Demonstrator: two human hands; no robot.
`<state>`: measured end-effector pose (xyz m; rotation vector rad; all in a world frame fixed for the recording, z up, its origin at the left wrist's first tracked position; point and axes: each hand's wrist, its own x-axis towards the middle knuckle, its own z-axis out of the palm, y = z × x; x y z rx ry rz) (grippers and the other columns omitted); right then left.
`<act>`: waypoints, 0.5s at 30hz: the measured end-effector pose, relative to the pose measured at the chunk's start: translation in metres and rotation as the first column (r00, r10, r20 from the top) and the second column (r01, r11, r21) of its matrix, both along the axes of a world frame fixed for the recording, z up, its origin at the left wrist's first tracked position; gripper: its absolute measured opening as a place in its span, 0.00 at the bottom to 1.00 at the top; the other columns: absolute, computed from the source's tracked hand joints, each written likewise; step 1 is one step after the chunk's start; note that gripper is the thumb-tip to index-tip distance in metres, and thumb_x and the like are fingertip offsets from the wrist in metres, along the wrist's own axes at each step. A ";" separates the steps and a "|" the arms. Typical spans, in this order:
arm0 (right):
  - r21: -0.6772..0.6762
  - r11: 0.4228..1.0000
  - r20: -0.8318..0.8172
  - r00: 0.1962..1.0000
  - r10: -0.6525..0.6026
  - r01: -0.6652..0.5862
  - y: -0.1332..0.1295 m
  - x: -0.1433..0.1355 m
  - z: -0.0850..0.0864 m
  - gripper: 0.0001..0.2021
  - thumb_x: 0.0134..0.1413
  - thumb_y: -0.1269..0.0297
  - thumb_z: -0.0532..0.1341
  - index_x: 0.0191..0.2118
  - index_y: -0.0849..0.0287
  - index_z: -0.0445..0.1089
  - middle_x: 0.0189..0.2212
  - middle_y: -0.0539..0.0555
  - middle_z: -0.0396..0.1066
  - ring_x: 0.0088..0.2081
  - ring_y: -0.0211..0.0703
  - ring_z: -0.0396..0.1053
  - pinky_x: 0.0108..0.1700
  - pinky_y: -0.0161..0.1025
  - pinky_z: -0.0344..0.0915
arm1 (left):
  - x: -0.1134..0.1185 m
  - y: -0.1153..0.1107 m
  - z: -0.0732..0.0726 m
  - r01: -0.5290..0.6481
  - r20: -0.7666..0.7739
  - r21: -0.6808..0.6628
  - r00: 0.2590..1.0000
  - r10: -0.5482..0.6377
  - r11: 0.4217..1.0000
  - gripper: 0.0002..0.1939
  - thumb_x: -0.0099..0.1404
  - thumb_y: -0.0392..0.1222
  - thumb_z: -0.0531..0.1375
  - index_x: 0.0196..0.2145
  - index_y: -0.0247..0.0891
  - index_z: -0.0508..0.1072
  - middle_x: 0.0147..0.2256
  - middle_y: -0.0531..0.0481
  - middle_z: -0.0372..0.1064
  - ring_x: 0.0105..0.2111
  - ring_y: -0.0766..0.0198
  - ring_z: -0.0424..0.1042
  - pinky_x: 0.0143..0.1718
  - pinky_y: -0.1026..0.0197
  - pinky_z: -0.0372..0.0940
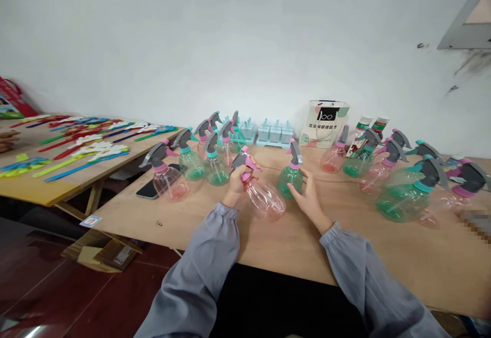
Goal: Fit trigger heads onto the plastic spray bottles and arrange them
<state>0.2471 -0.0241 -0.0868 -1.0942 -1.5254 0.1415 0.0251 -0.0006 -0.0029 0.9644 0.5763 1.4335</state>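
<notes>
My left hand (pixel 237 182) is closed round the neck of a clear pink spray bottle (pixel 266 197) with a pink collar and a grey-and-pink trigger head. That bottle tilts, its base pointing to the lower right. With thumb and fingers my right hand (pixel 309 195) grips the side of a green spray bottle (pixel 288 178), which stands upright and has a pink collar under a grey head. The fingers behind the green bottle are partly hidden. Left of my hands stand several more bottles, among them a pink spray bottle (pixel 171 182) and a green spray bottle (pixel 217 169).
On the right of the wooden table (pixel 276 248) is another group of spray bottles (pixel 402 200). Along the wall are pale blue popsicle moulds (pixel 274 133) and a paper bag (pixel 324 123). A phone (pixel 148 189) lies at left. Colourful plastic sticks (pixel 88 143) cover a neighbouring table.
</notes>
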 end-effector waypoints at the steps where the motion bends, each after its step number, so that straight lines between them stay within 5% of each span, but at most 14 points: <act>1: -0.003 1.000 -0.001 1.000 0.002 -0.002 0.000 0.000 0.000 0.30 0.57 0.55 0.64 0.61 0.54 0.55 0.57 0.62 0.61 0.59 0.56 0.64 0.61 0.62 0.64 | -0.001 0.000 0.000 -0.018 -0.014 0.008 1.000 0.018 1.000 0.08 0.40 0.41 0.58 0.23 0.39 0.67 0.23 0.53 0.69 0.21 0.67 0.68 0.22 0.65 0.65; 4: -0.002 1.000 0.000 1.000 0.003 -0.003 0.002 0.000 -0.001 0.30 0.57 0.55 0.64 0.61 0.55 0.56 0.57 0.63 0.61 0.59 0.57 0.64 0.61 0.62 0.63 | -0.004 0.000 0.001 -0.099 -0.071 0.000 0.993 0.099 0.995 0.07 0.42 0.41 0.60 0.22 0.40 0.66 0.17 0.57 0.61 0.15 0.71 0.58 0.18 0.66 0.61; 10: 0.003 1.000 -0.007 1.000 0.015 -0.015 0.001 0.000 -0.001 0.30 0.57 0.54 0.64 0.61 0.56 0.56 0.57 0.63 0.62 0.59 0.57 0.64 0.62 0.62 0.62 | -0.041 -0.005 0.012 -0.292 -0.164 0.247 0.927 0.337 0.924 0.10 0.47 0.42 0.65 0.30 0.41 0.72 0.27 0.51 0.72 0.34 0.59 0.74 0.40 0.57 0.71; 15: -0.011 1.000 -0.018 0.999 0.029 -0.029 0.001 0.000 -0.001 0.30 0.57 0.54 0.64 0.61 0.56 0.56 0.58 0.64 0.61 0.59 0.57 0.63 0.61 0.62 0.63 | -0.102 -0.024 0.017 -0.507 -0.320 0.421 0.693 0.646 0.752 0.08 0.52 0.44 0.66 0.30 0.40 0.75 0.30 0.51 0.71 0.42 0.58 0.73 0.47 0.58 0.68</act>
